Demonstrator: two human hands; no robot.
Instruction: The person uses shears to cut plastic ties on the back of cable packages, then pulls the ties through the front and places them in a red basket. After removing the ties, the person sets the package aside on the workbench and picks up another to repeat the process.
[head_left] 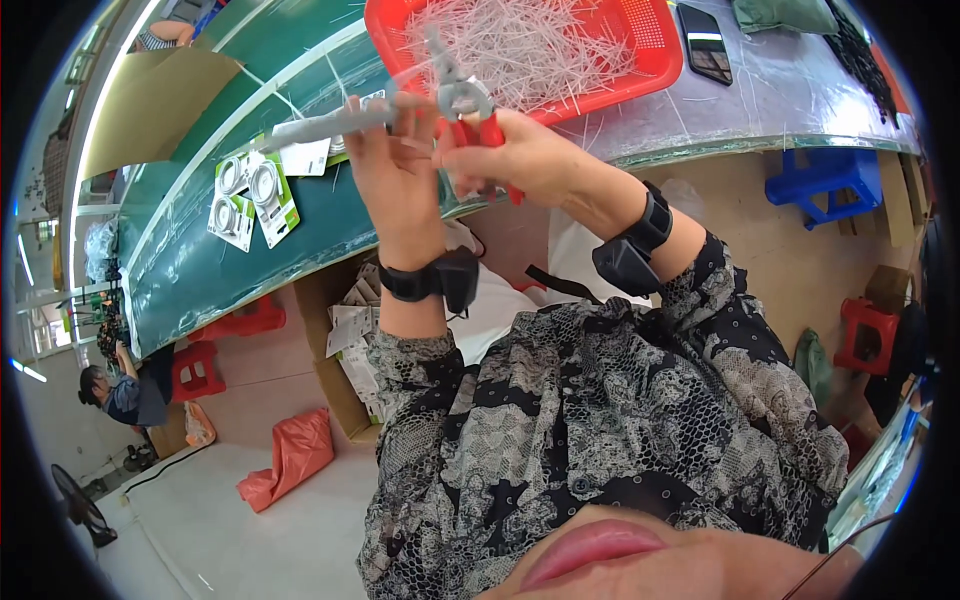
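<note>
Lengthwise outward, the red-handled pliers (487,122)

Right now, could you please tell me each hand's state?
Left hand: holding a blurred, long grey object.
Right hand: closed around red-handled grey metal pliers.

My pliers (465,97) look like dull metal at the head and smooth plastic at the handles; the blurred grey length (325,127) seems matt. I see translucent plastic strips (540,50), a glossy plastic basket (658,50), a smooth, shiny desk (335,215) and my matt cloth top (600,400).
</note>
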